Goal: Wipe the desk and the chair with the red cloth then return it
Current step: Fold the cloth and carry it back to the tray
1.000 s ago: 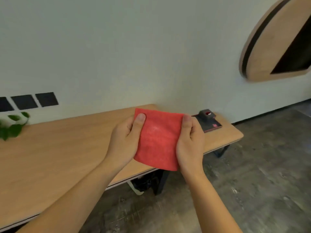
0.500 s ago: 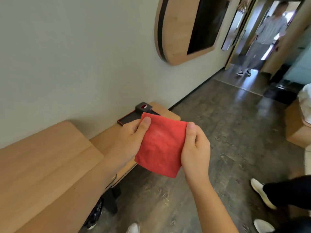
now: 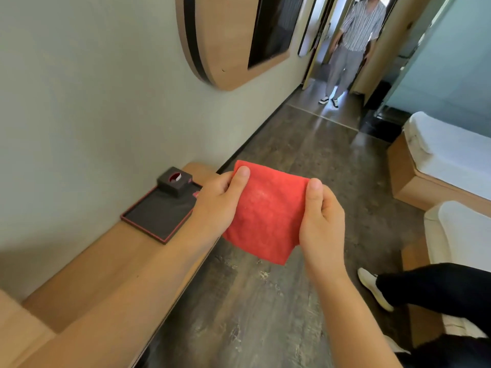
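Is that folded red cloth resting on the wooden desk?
Apart. The head view shows the red cloth held up by both hands over the floor, beside the wooden desk's edge.

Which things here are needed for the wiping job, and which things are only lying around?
Needed for the job:
- red cloth, held up by the left hand and right hand
- wooden desk

Only lying around:
- black tray on the desk
- small black box on the tray
- bed
- round wall panel
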### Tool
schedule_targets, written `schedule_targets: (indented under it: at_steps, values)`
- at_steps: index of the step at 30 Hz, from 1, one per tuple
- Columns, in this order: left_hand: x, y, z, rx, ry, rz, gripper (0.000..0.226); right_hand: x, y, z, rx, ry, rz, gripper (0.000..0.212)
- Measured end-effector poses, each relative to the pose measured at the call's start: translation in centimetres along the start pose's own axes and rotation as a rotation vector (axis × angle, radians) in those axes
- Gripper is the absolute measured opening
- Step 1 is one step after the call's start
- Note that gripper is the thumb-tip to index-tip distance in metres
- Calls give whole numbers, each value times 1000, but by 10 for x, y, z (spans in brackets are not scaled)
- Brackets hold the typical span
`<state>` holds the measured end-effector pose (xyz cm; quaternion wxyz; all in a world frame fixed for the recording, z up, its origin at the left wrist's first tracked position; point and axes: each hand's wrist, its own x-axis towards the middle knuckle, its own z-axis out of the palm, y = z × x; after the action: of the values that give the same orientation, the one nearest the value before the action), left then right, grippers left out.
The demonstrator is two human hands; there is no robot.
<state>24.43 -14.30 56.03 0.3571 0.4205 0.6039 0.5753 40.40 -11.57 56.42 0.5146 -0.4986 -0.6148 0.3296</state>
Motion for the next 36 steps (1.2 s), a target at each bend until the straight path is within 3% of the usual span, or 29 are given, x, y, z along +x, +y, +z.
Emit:
schedule_targets:
  at_steps: [6,10,19,25,31,36]
  values:
    - [86,-18,-7,-46,43,-65,55,81,21,55,69,-86,59,49]
    - [147,-32,-13,-31,178,-99,56,145,46,98,147,-222,82,46]
    - [246,-51,-21,-6,608,-194,54,276,86,203,329,-786,194,12]
    - [250,-73,-48,-45,887,-273,59,300,91,280,396,-1147,298,21]
    - [246,-135,-96,-108,961,-448,49,282,121,360,231,-1399,341,19]
    - [262,-216,-126,-215,833,-605,41,270,174,415,55,-1319,424,20]
